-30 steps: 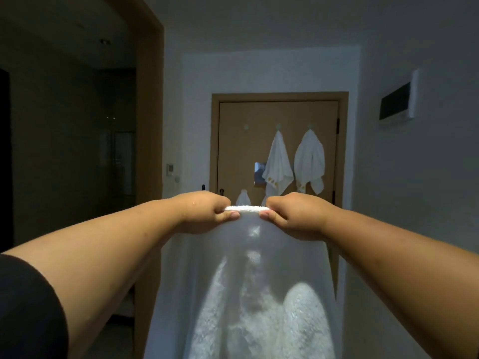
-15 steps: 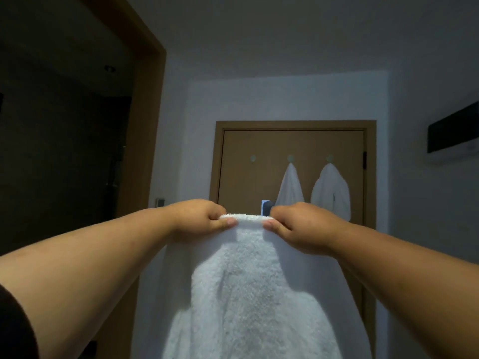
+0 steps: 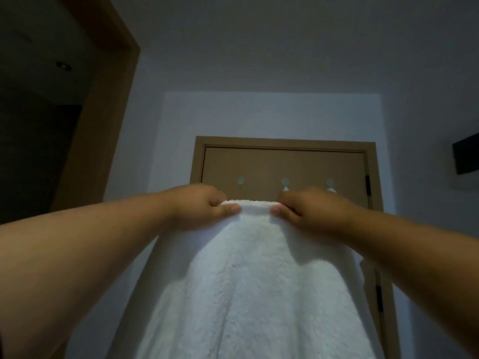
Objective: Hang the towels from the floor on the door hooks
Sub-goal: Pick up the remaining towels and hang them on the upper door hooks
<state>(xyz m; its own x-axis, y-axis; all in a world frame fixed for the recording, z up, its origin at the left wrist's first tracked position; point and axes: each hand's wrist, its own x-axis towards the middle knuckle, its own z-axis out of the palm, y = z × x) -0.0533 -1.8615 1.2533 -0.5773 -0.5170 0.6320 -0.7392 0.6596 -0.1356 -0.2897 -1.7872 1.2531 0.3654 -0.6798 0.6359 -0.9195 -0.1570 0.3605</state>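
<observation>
Left hand [image 3: 207,206] and right hand [image 3: 308,209] are each pinching the top edge of a white towel [image 3: 248,286], which is hanging between and below them. Beyond, three door hooks [image 3: 240,180] are showing on the brown door [image 3: 272,164].

My left hand [image 3: 207,207] and right hand [image 3: 308,211] pinch the top edge of a white towel [image 3: 248,281]. It hangs before the door [image 3: 272,167]. One hook [image 3: 240,180] is bare.

Both arms outstretched, left hand [image 3: 207,206] and right hand [image 3: 308,211] pinching (thumbs underneath) a towel [image 3: 254,281] edge
</observation>
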